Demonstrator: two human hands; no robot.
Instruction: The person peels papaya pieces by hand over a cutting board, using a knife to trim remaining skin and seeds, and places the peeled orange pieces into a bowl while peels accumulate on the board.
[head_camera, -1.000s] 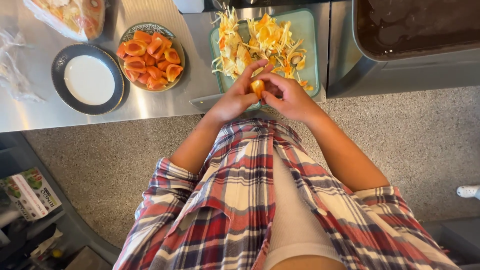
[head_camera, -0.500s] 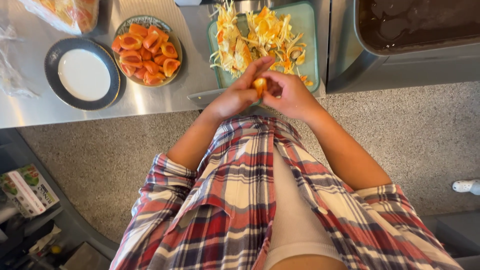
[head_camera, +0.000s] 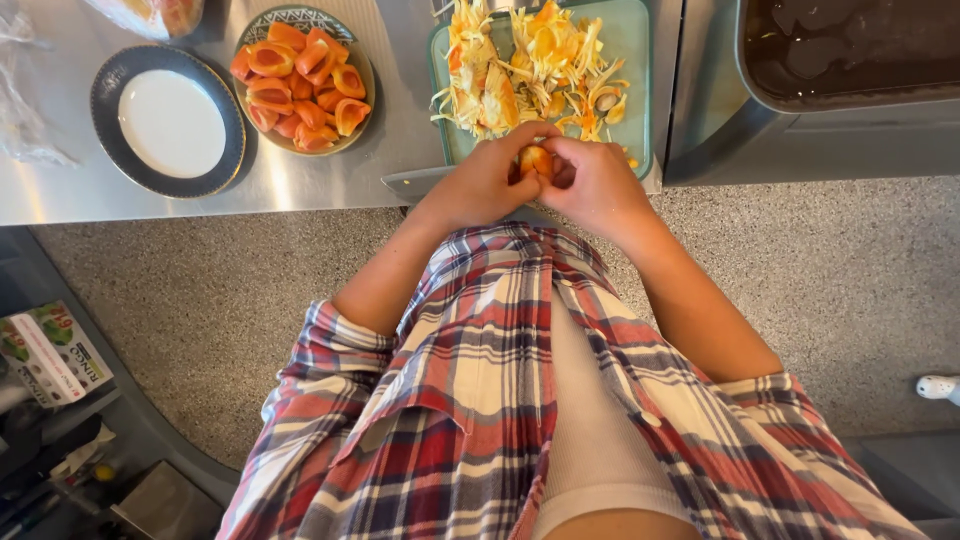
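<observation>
both hands meet at the near edge of the steel bench (head_camera: 330, 180), just in front of the green cutting board (head_camera: 640, 60). the left hand (head_camera: 485, 185) and the right hand (head_camera: 595, 185) close around one small orange fruit piece (head_camera: 536, 160), which sits between the fingertips of both, pinched from either side, with the left thumb curled over its top. the piece lies at the midline, equally near to each hand, and it is too covered to tell its long axis. beyond the hands, on the board, lies a heap of yellow and orange peelings and fibres (head_camera: 530, 70). well off to the left stands a patterned bowl (head_camera: 345, 135) filled with orange fruit pieces (head_camera: 300, 85), so it lies on the left hand's side, and further left a dark-rimmed plate (head_camera: 105, 125) with a white centre. a dark tray (head_camera: 850, 50) sits to the right.
</observation>
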